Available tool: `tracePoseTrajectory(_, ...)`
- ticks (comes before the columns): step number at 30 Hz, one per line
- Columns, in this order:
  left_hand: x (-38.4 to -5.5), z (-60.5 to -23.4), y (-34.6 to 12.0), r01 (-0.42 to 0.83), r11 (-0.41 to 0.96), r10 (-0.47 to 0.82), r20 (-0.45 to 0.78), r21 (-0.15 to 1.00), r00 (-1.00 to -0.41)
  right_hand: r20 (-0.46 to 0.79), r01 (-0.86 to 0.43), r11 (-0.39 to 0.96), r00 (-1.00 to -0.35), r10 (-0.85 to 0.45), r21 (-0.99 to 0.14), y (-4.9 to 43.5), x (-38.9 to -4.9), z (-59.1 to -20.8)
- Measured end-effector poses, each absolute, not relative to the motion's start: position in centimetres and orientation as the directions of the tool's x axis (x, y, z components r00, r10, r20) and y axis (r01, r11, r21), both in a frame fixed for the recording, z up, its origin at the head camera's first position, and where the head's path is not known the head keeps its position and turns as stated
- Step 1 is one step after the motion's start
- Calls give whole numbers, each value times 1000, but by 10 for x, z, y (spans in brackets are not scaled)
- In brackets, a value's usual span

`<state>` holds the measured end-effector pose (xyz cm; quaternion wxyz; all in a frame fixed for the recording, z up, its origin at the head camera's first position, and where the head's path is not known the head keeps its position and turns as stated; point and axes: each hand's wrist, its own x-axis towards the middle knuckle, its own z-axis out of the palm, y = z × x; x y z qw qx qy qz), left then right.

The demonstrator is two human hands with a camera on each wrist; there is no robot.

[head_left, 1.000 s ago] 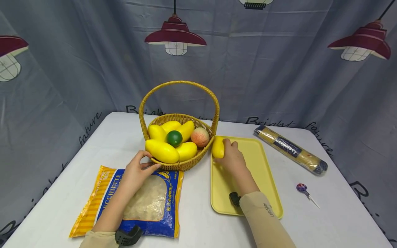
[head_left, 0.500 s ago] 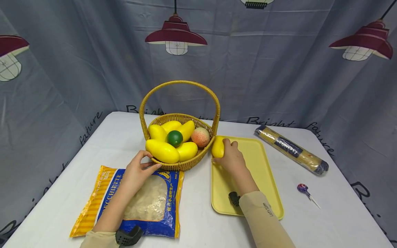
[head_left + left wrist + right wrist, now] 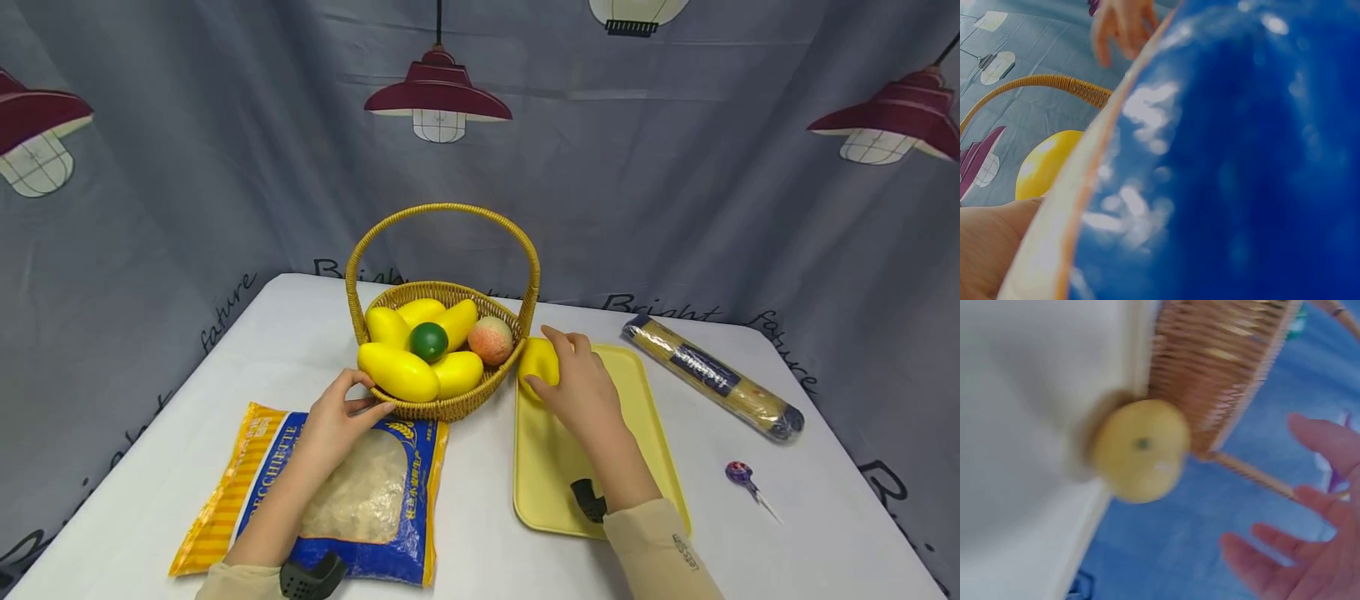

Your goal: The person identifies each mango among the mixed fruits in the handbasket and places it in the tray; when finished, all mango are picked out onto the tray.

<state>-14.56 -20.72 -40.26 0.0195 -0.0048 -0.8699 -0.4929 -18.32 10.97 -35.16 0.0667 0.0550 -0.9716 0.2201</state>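
My left hand (image 3: 334, 423) pinches the front left rim of a wicker basket (image 3: 457, 408), thumb outside. In the basket lie several yellow mangoes (image 3: 397, 372), a small green fruit (image 3: 429, 342) and a peach (image 3: 491, 340). Another yellow mango (image 3: 537, 367) rests at the far left corner of a pale yellow tray (image 3: 546, 471), close against the basket. My right hand (image 3: 587, 390) is just over the tray beside that mango. The right wrist view has this hand (image 3: 1316, 550) with fingers spread, apart from the mango (image 3: 1141, 452).
A blue and yellow pasta bag (image 3: 360, 492) lies under my left forearm and fills much of the left wrist view. Right of the tray are a long pack of spaghetti (image 3: 712, 377) and a lollipop (image 3: 741, 473). A grey printed curtain (image 3: 262, 150) hangs behind the table.
My right hand has let go of the mango on the tray and drawn a little to the right, its fingers opening. The left hand keeps its hold on the basket rim. The head view has shifted slightly.
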Motion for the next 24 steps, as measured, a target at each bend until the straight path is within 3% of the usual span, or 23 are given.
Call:
tracePoseTrajectory(5,-146,-406,-206,42,499,-5,52,866,-999,323,-396,771,-910,-259,-498,91,-170,-336)
tracePoseTrajectory(11,-146,-405,-208,40,506,-23,60,862,-998,337,-588,711,-807,-485,-387,42,-175,-339)
tracePoseTrajectory(17,-146,-407,-207,55,485,-8,67,873,-998,290,-668,699,-743,-603,-256,8,-182,-355)
tracePoseTrajectory(24,-146,-406,-207,55,500,-18,73,865,-997,270,-674,711,-736,-621,-201,-9,-185,-360)
